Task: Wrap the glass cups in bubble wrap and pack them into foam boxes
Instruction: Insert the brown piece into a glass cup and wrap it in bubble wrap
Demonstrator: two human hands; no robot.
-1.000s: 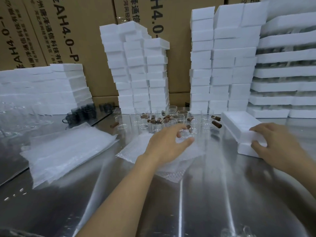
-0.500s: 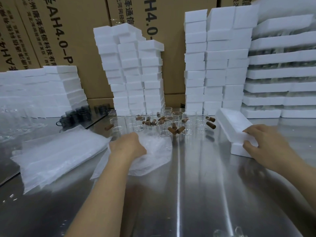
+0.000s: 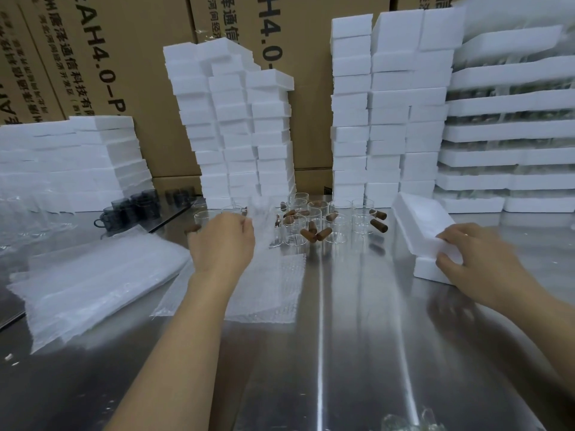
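Observation:
Several clear glass cups (image 3: 339, 225) with brown handles stand in a cluster at the middle of the steel table. My left hand (image 3: 222, 241) is at the cluster's left end, fingers curled round a glass cup (image 3: 203, 216) whose brown handle sticks out to the left. A single bubble wrap sheet (image 3: 270, 290) lies flat under that wrist. My right hand (image 3: 479, 262) grips the near corner of a white foam box (image 3: 418, 217), fingers on its lid and thumb at the seam.
A pile of bubble wrap sheets (image 3: 93, 281) lies at the left. Tall stacks of foam boxes (image 3: 242, 135) (image 3: 389, 119) stand behind the cups, lower stacks (image 3: 71, 163) at the left, foam trays (image 3: 510, 157) at the right. Dark cups (image 3: 130, 206) sit back left. Cardboard cartons (image 3: 140, 73) line the back.
My left hand pulled the bubble wrap sheet left and nearer, then rose to the leftmost cups. My right hand stayed on the foam box.

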